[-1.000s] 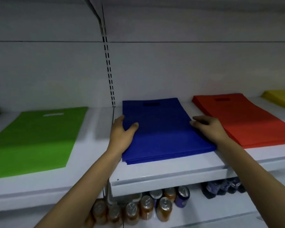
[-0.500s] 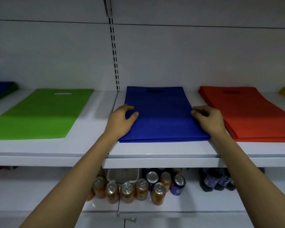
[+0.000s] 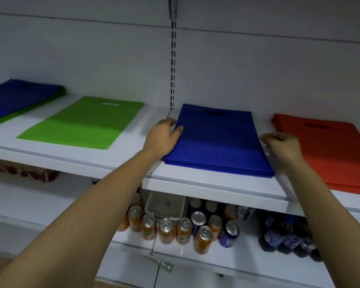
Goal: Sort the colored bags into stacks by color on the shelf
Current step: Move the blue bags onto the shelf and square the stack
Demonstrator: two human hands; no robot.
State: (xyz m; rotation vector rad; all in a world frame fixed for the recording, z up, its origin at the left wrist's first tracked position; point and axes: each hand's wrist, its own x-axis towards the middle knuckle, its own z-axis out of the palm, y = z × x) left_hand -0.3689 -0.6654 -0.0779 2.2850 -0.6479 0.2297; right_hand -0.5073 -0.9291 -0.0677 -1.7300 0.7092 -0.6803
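Flanking the blue stack (image 3: pixel 218 142) of flat bags, both hands reach onto the white shelf (image 3: pixel 195 175) from below. The left hand (image 3: pixel 162 136) grips the stack's left edge: its thumb lies on the top bag and its fingers curl against the side. The right hand (image 3: pixel 281 146) sits at the stack's right edge with its fingers loosely curled. I cannot tell whether it pinches the bags or only rests beside them.

The blue stack lies flat in the middle of the shelf, just right of the slotted upright (image 3: pixel 173 65) on the back wall. Its handle cut-outs face the wall and its front edge is near the shelf lip. To its right, apart from it, lies a red stack (image 3: pixel 330 154), also with its handle slot toward the wall. To the left, well apart, a single green bag (image 3: pixel 85 121) lies flat. Beyond it, at the far left, is a pile (image 3: pixel 19 96) with blue on top and green edges showing beneath.

On the lower shelf stand a cluster of orange and blue cans (image 3: pixel 183 227), with a pale basket (image 3: pixel 164 204) behind them. Dark bottles (image 3: pixel 279 238) stand to the right.
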